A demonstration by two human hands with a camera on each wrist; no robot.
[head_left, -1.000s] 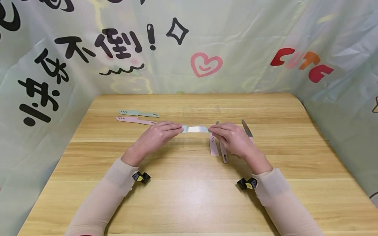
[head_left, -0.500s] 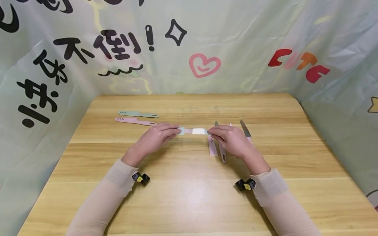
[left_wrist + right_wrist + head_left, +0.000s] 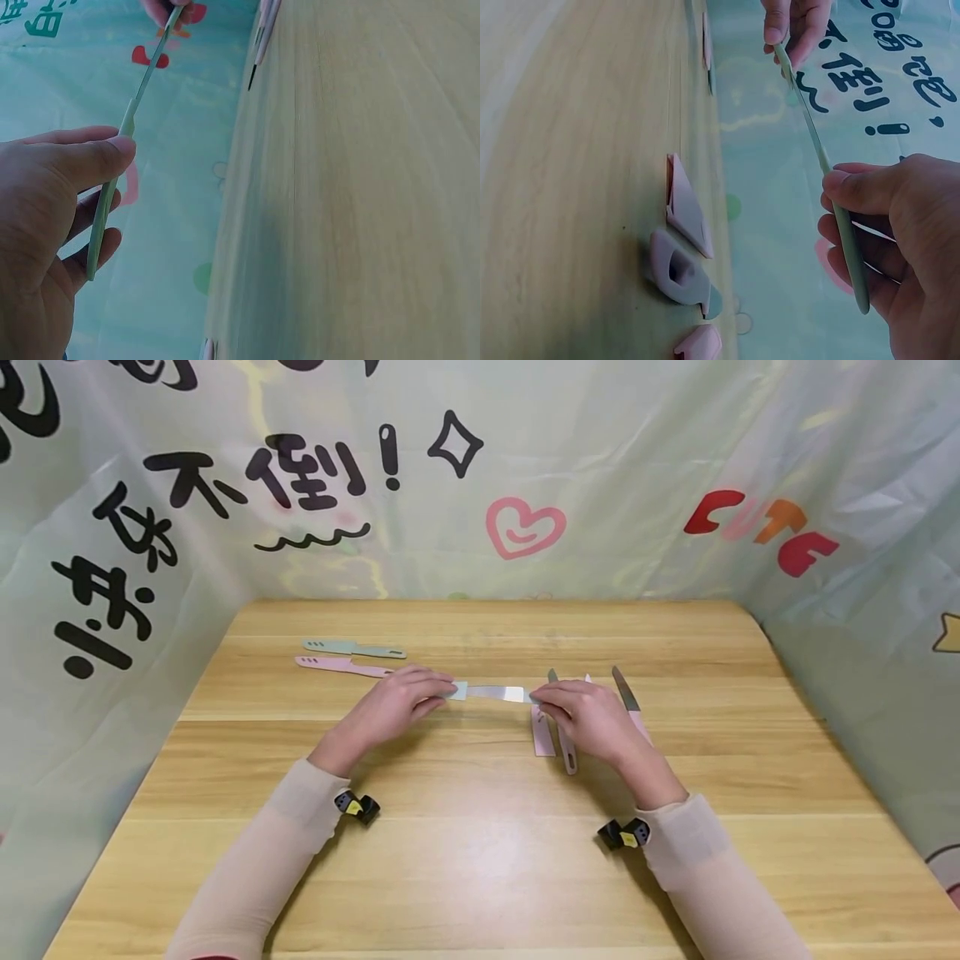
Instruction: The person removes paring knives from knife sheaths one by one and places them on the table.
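My left hand (image 3: 401, 703) pinches a pale green blade sheath (image 3: 105, 202) between thumb and fingers. My right hand (image 3: 592, 717) grips the green handle (image 3: 846, 240) of a small kitchen knife. Its shiny blade (image 3: 491, 692) shows bare between the two hands, tip end toward the sheath. In the wrist views, knife and sheath form one nearly straight line held above the table. Under and beside the right hand lie a loose pink sheath (image 3: 543, 732), a pink-handled knife (image 3: 570, 756) and another bare-bladed knife (image 3: 626, 689), partly covered by that hand.
At the back left of the wooden table (image 3: 480, 860), a green sheathed knife (image 3: 354, 649) and a pink sheathed knife (image 3: 330, 663) lie side by side. The left hand overlaps the pink one's handle end. A printed curtain (image 3: 600, 468) hangs behind the table.
The left hand has shifted slightly left with the green sheath, so more of the blade shows. The right hand has stayed nearly in place.
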